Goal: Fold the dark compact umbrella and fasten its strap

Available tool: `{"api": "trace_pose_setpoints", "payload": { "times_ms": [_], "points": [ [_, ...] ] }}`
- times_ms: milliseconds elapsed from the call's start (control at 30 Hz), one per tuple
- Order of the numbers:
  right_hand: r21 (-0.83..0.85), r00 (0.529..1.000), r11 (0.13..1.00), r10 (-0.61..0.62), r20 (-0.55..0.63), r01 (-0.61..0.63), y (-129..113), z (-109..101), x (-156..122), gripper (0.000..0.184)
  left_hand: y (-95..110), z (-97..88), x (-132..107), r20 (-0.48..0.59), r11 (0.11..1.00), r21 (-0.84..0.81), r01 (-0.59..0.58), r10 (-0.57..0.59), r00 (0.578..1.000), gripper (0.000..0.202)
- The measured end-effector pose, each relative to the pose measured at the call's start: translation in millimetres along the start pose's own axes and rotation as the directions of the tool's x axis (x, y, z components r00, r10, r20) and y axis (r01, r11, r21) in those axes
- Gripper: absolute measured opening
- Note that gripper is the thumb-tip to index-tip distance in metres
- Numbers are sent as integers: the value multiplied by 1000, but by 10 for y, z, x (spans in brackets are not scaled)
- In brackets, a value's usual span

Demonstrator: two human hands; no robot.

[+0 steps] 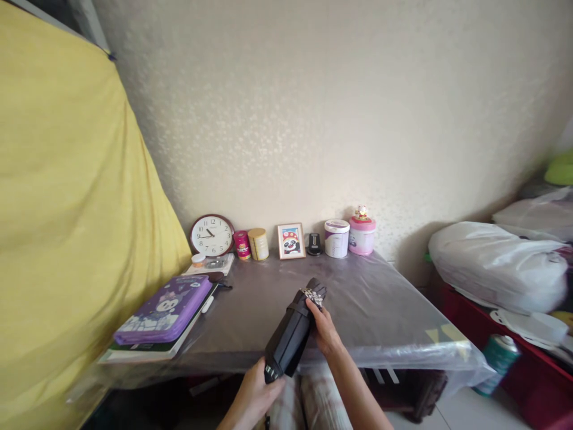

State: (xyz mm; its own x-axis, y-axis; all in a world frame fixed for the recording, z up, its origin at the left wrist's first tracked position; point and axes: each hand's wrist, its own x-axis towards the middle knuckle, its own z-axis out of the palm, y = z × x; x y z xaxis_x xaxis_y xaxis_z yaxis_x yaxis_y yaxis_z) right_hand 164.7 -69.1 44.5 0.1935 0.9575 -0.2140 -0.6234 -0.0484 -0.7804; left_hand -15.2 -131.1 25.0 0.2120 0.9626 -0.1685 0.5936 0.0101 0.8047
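Note:
A folded black umbrella (289,337) is held at a slant over the front edge of the table, its upper end pointing away and to the right. My left hand (258,385) is closed around its lower end, near me. Higher up, my right hand (324,328) grips it beside the exposed metal ribs (312,295). A strap (298,308) crosses the dark fabric just below those ribs. Part of the cloth hangs loose along the lower right side. My fingertips are partly hidden behind the umbrella.
On the plastic-covered table (371,304), a purple binder (165,310) lies on books at left. Along the wall stand a clock (212,235), tins (258,244), a framed panda picture (291,241) and tubs (336,239). White bags (496,266) and a spray can (498,363) are at right.

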Motion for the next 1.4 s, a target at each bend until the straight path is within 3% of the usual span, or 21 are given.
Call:
{"api": "trace_pose_setpoints", "payload": {
  "times_ms": [67,200,400,467,533,600,633,733,867,967,1033,1400],
  "points": [
    [-25,1000,1000,-10,-11,9,-3,8,8,42,15,12,33,-75,982,186,0,14,997,22],
    [-66,1000,998,-12,-4,12,-20,6,28,43,55,-1,60,-117,884,465,47,9,993,30],
    [-160,1000,987,5,25,-1,-82,-29,-3,44,109,-53,90,-223,804,587,93,50,974,35],
    [-179,996,984,-4,84,19,-116,-62,-11,42,124,-84,120,-240,851,518,87,48,970,31],
    [-205,992,978,-23,127,49,-156,-112,-6,42,148,-118,143,-211,938,345,37,39,977,19],
    [-224,987,971,-46,154,80,-199,-181,16,42,177,-149,149,-123,994,101,31,-18,992,4],
    [-229,986,970,-53,157,88,-219,-223,33,41,187,-161,147,-57,998,-27,58,-60,997,8],
    [-255,990,959,-100,94,121,-258,-377,106,40,182,-185,137,125,909,-379,175,-138,983,20],
    [-352,972,910,-235,-3,218,-222,-621,210,37,102,-215,167,318,654,-686,319,-126,940,25],
    [-396,959,881,-283,1,260,-142,-771,255,37,51,-248,216,406,497,-765,409,-120,906,25],
    [-406,952,868,-304,21,286,-90,-832,267,37,36,-270,243,419,452,-786,422,-113,901,24],
    [-403,936,850,-348,56,340,-47,-889,222,35,-77,-265,336,418,526,-710,468,-219,881,26]
  ]
}}
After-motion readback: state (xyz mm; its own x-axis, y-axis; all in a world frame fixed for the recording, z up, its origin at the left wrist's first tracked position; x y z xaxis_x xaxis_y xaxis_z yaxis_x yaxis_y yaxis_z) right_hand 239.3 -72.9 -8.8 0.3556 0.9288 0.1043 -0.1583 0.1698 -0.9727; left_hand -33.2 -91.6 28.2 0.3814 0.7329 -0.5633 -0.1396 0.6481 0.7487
